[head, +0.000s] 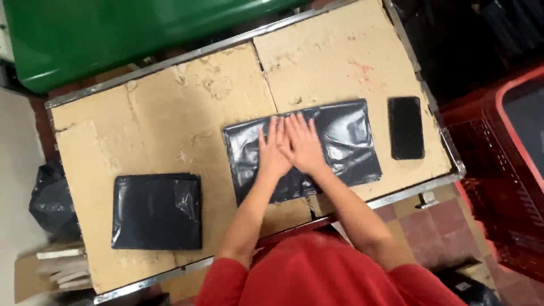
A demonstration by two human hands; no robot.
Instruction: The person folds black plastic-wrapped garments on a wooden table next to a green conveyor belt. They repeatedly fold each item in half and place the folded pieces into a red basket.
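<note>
A flat black plastic bag (345, 141) lies in the middle of a cardboard-covered table (170, 119). My left hand (272, 150) and my right hand (303, 144) rest flat on the bag side by side, fingers spread and pointing away from me, the right slightly overlapping the left. Neither hand grips anything. A stack of folded black plastic bags (157, 211) sits at the table's near left, apart from both hands.
A black phone (406, 127) lies face up at the table's right, close to the bag. A metal rim (408, 192) edges the table. A green bin (113, 28) stands beyond it, a red crate (510, 170) to the right, a black bag (51, 198) on the floor left.
</note>
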